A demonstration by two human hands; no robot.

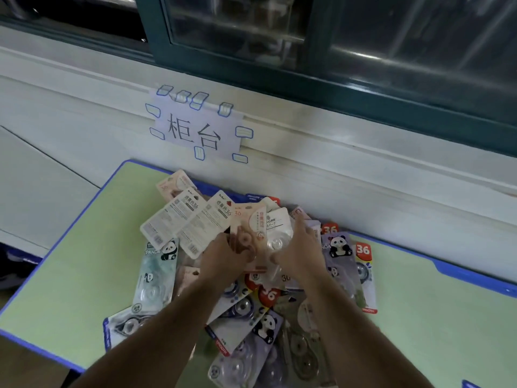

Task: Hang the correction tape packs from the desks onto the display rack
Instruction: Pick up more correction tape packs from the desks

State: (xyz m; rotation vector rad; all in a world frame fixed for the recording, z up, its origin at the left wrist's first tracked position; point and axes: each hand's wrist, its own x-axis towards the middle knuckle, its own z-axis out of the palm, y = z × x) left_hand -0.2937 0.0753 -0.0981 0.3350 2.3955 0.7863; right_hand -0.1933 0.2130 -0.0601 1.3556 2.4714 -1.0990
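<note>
A heap of correction tape packs (156,278) covers the middle of a green desk (84,261); some show pandas, others a red "36" badge. My left hand (223,256) grips a fan of several packs (195,219) held above the heap, white-backed ones on the left and a pink one in front. My right hand (296,253) holds the right side of the same bunch, its fingers curled round a clear-blister pack (278,231). No display rack is in view.
The desk has a blue rim (56,239) and stands against a white wall. A paper sign (195,127) with handwritten characters is taped to the wall above it. A dark green window frame (335,88) runs above. A second desk edge (475,275) adjoins on the right.
</note>
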